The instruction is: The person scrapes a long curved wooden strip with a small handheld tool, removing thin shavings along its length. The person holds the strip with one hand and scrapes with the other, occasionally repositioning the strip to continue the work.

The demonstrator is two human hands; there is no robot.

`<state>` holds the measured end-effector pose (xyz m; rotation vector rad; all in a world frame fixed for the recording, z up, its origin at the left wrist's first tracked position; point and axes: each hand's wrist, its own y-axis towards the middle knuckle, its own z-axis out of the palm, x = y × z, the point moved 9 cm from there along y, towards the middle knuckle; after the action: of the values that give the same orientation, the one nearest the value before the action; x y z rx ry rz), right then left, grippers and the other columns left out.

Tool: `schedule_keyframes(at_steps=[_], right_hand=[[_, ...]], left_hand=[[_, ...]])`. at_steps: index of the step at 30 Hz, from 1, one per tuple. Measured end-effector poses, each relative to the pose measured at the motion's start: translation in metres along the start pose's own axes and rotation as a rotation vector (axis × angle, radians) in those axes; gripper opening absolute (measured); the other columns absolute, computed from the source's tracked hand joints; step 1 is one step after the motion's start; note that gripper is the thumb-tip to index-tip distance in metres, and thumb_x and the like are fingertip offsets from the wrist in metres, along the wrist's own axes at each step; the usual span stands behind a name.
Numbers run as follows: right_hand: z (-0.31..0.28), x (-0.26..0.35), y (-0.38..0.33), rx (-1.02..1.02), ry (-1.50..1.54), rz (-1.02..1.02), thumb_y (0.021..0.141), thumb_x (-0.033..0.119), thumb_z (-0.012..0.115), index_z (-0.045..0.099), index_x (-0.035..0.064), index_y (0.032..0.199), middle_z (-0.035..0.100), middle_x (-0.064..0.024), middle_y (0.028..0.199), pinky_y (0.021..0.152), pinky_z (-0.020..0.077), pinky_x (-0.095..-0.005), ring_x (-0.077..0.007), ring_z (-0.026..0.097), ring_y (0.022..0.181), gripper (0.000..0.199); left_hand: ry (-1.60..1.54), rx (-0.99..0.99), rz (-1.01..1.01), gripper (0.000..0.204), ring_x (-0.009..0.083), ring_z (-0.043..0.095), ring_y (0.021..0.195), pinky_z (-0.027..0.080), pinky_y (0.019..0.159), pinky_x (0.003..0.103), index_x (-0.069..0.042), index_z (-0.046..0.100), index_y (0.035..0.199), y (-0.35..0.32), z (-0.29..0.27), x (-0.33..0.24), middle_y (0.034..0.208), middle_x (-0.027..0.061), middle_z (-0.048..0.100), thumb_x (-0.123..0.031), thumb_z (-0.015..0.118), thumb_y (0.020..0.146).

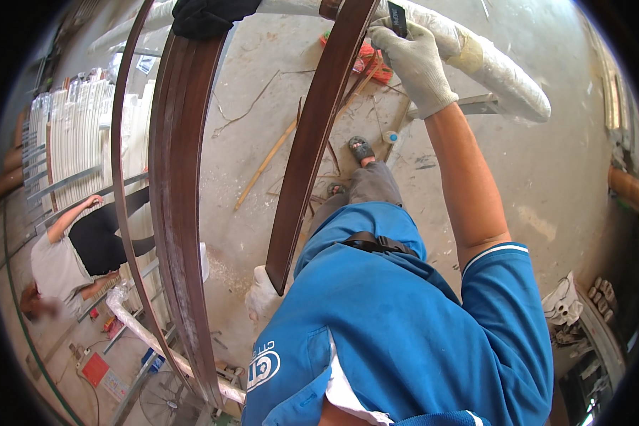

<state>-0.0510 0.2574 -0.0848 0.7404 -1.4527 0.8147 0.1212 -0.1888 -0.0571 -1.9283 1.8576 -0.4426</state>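
Note:
A long dark brown strip [312,153] slants across the middle, in front of my body. My left hand [261,295], in a pale work glove, is closed around its lower end; most of the fingers are hidden. Up near the strip's far end is my gloved right hand [412,64], its fingers bent around a small flat black object [397,20] beside the strip's edge. The object's kind is not clear. To the left stands a stack of similar brown strips [184,177], with a black cloth [209,15] over its far end and a thinner strip [119,142] alongside.
Plastic-wrapped padded bars [504,82] cross the far side. Wooden sticks [263,167] and a bottle [390,137] are on the concrete floor near my feet. A person in a pale shirt [58,263] bends by white profiles [85,138] at left. A fan [163,399] stands lower left.

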Motion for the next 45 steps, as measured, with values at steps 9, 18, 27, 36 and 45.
schedule_keyframes(at_steps=[9,18,27,36,45], right_hand=[[0.001,-0.011,-0.002,0.025,0.163,0.028,0.093,0.013,0.068,0.071,0.0016,0.099,0.060,0.0048,0.076,0.056,0.0402,-0.0213,-0.0021,0.048,0.062,0.013],[-0.001,-0.013,0.001,0.039,0.173,-0.010,0.094,0.011,0.066,0.071,0.0034,0.099,0.060,0.0050,0.078,0.058,0.0389,-0.0207,-0.0018,0.048,0.064,0.010],[0.011,0.048,0.007,0.335,0.599,-0.078,0.096,0.012,0.067,0.072,0.0035,0.101,0.062,0.0048,0.079,0.056,0.0371,-0.0201,-0.0016,0.046,0.062,0.011],[-0.012,0.060,-0.005,0.055,-0.113,-0.128,0.095,0.012,0.069,0.067,0.0032,0.111,0.066,-0.0001,0.080,0.054,0.0395,-0.0199,-0.0021,0.050,0.061,0.018],[-0.005,0.032,-0.008,0.008,-0.177,-0.208,0.097,0.018,0.069,0.074,0.0051,0.109,0.071,0.0012,0.087,0.055,0.0383,-0.0197,-0.0013,0.047,0.063,0.019]], left_hand=[[0.040,-0.033,-0.006,0.034,0.0289,0.068,0.074,0.051,0.069,0.040,-0.011,0.056,0.105,-0.001,-0.003,0.001,0.081,0.0132,0.069,-0.033,0.075,0.087],[0.063,-0.059,-0.024,0.033,0.0270,0.068,0.073,0.051,0.068,0.039,-0.010,0.056,0.104,0.001,-0.003,0.002,0.080,0.0123,0.069,-0.031,0.075,0.087],[0.044,-0.008,-0.040,0.032,0.0249,0.066,0.072,0.050,0.067,0.037,-0.010,0.056,0.103,0.004,-0.001,0.008,0.080,0.0115,0.069,-0.029,0.075,0.087],[0.010,0.041,-0.034,0.030,0.0228,0.065,0.072,0.050,0.066,0.036,-0.009,0.056,0.102,0.009,0.000,0.013,0.080,0.0107,0.068,-0.028,0.075,0.087],[-0.020,0.125,-0.024,0.029,0.0207,0.064,0.071,0.049,0.066,0.035,-0.009,0.056,0.101,0.011,-0.002,0.016,0.080,0.0098,0.067,-0.026,0.075,0.088]])
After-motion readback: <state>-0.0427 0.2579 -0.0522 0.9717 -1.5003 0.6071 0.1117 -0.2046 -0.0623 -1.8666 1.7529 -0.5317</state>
